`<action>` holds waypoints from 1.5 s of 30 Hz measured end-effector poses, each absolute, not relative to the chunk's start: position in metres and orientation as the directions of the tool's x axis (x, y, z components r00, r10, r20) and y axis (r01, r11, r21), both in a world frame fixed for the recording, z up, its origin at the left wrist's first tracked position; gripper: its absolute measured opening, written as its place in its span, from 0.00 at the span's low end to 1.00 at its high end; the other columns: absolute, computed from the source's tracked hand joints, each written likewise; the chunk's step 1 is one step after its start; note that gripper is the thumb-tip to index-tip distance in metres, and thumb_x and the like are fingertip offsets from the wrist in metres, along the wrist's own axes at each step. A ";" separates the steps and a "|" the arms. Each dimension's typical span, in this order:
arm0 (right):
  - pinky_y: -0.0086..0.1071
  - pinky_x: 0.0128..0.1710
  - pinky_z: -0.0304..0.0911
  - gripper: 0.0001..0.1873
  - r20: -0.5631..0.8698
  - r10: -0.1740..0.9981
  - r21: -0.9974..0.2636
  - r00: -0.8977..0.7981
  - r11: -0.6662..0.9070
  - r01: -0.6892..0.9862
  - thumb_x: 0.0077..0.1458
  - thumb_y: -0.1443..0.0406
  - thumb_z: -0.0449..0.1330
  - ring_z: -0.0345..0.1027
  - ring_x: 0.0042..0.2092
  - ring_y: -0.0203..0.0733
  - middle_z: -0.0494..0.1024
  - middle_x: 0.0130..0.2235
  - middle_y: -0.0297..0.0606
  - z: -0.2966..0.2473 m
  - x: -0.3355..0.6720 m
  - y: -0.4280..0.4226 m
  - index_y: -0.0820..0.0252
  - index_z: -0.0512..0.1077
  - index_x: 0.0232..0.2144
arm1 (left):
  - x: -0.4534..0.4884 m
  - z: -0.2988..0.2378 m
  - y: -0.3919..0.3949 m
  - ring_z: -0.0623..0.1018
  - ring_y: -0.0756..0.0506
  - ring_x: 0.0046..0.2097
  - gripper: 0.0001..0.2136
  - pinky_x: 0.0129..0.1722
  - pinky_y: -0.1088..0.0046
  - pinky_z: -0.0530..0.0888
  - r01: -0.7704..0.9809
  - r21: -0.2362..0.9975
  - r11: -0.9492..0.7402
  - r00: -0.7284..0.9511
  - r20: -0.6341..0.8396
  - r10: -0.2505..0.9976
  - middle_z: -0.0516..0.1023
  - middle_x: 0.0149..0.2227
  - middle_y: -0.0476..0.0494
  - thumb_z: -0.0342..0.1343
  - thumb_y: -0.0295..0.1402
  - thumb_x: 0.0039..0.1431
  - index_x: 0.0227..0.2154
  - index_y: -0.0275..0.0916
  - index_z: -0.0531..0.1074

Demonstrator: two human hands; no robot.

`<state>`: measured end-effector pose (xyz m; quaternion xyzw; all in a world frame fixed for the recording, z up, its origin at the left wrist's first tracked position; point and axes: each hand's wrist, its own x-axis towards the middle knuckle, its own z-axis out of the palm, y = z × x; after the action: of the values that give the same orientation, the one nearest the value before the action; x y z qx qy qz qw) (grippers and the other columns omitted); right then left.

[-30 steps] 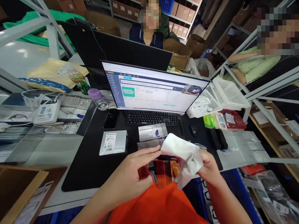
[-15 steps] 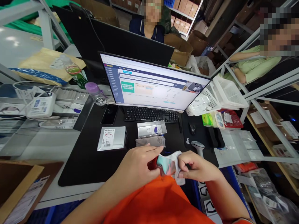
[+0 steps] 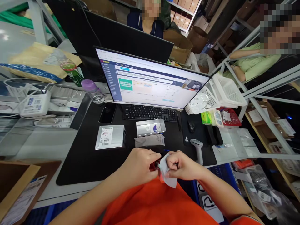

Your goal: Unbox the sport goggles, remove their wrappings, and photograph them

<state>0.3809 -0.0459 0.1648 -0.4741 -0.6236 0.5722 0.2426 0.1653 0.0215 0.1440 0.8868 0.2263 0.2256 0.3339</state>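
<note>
Desk mat [image 3: 77, 168], red item [image 3: 154, 165] behind fingers [image 3: 177, 161]

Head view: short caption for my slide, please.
Left hand and right hand hold a white cloth near a barcode scanner.

The cloth [image 3: 169, 177] is white, the worn garment [image 3: 154, 203] vivid orange, the bottle cap [image 3: 86, 84] lilac.

Warehouse packing desk [image 3: 77, 165]: brown cartons [image 3: 185, 7] lining metal shelving [image 3: 257, 93], open cardboard boxes [image 3: 180, 47] crowding the floor, a barcode scanner [image 3: 197, 150] resting beside a keyboard [image 3: 150, 113], a monitor [image 3: 152, 78] displaying a web dashboard, a padded mailer [image 3: 39, 61] lying nearby.
</note>
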 end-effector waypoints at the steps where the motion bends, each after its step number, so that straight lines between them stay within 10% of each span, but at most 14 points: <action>1: 0.28 0.27 0.49 0.27 -0.249 0.855 -0.950 -0.456 -0.123 0.288 0.48 0.69 0.67 0.49 0.27 0.34 0.53 0.21 0.24 0.166 0.387 -0.046 0.55 0.48 0.18 | 0.164 0.144 0.020 0.77 0.48 0.26 0.06 0.27 0.74 0.70 0.271 0.711 -0.649 0.787 0.225 0.575 0.78 0.25 0.50 0.57 0.28 0.48 0.30 0.40 0.76; 10: 0.26 0.23 0.45 0.28 -0.420 0.821 -0.907 -0.386 -0.363 0.215 0.43 0.68 0.70 0.47 0.25 0.30 0.55 0.23 0.23 0.168 0.378 -0.063 0.55 0.49 0.18 | 0.173 0.144 0.007 0.69 0.51 0.22 0.03 0.23 0.74 0.59 0.308 0.749 -0.586 0.818 0.106 0.565 0.72 0.19 0.52 0.60 0.28 0.43 0.20 0.39 0.70; 15: 0.26 0.27 0.47 0.25 -0.389 0.855 -0.884 -0.344 -0.241 0.402 0.43 0.73 0.67 0.49 0.28 0.31 0.55 0.22 0.23 0.168 0.362 -0.058 0.57 0.50 0.19 | 0.174 0.136 0.002 0.76 0.47 0.26 0.04 0.26 0.73 0.62 0.291 0.727 -0.622 0.836 0.122 0.534 0.78 0.24 0.49 0.63 0.32 0.45 0.23 0.40 0.73; 24: 0.27 0.25 0.48 0.34 -0.350 0.786 -0.937 -0.509 -0.297 0.185 0.48 0.56 0.71 0.46 0.26 0.30 0.52 0.22 0.23 0.165 0.406 -0.056 0.55 0.46 0.18 | 0.169 0.151 0.008 0.70 0.51 0.22 0.02 0.24 0.75 0.62 0.303 0.791 -0.532 0.773 0.123 0.622 0.74 0.20 0.51 0.57 0.27 0.46 0.23 0.39 0.73; 32: 0.29 0.35 0.53 0.26 -0.312 0.861 -0.893 -0.402 -0.121 0.433 0.44 0.73 0.67 0.48 0.29 0.32 0.54 0.21 0.21 0.176 0.363 -0.044 0.57 0.49 0.19 | 0.178 0.145 0.001 0.72 0.49 0.22 0.08 0.23 0.73 0.58 0.307 0.703 -0.642 0.796 0.180 0.578 0.74 0.20 0.49 0.62 0.32 0.45 0.18 0.39 0.69; 39: 0.28 0.28 0.48 0.32 -0.351 0.770 -0.930 -0.533 -0.221 0.293 0.47 0.63 0.70 0.45 0.27 0.31 0.52 0.22 0.22 0.170 0.393 -0.040 0.56 0.47 0.18 | 0.163 0.145 0.004 0.74 0.49 0.24 0.04 0.25 0.75 0.64 0.301 0.773 -0.558 0.742 0.178 0.646 0.77 0.23 0.50 0.58 0.27 0.48 0.27 0.40 0.76; 45: 0.34 0.44 0.56 0.33 -0.302 0.780 -0.933 -0.549 -0.124 0.337 0.48 0.64 0.70 0.43 0.26 0.31 0.49 0.20 0.19 0.171 0.392 -0.042 0.56 0.45 0.17 | 0.166 0.144 -0.002 0.73 0.49 0.23 0.01 0.24 0.75 0.65 0.309 0.740 -0.598 0.744 0.203 0.636 0.76 0.22 0.50 0.58 0.29 0.48 0.25 0.40 0.74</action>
<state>0.3918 -0.0418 0.1706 -0.4388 -0.6364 0.6077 0.1819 0.1658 -0.0019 0.1444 0.8637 0.2736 0.2302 0.3552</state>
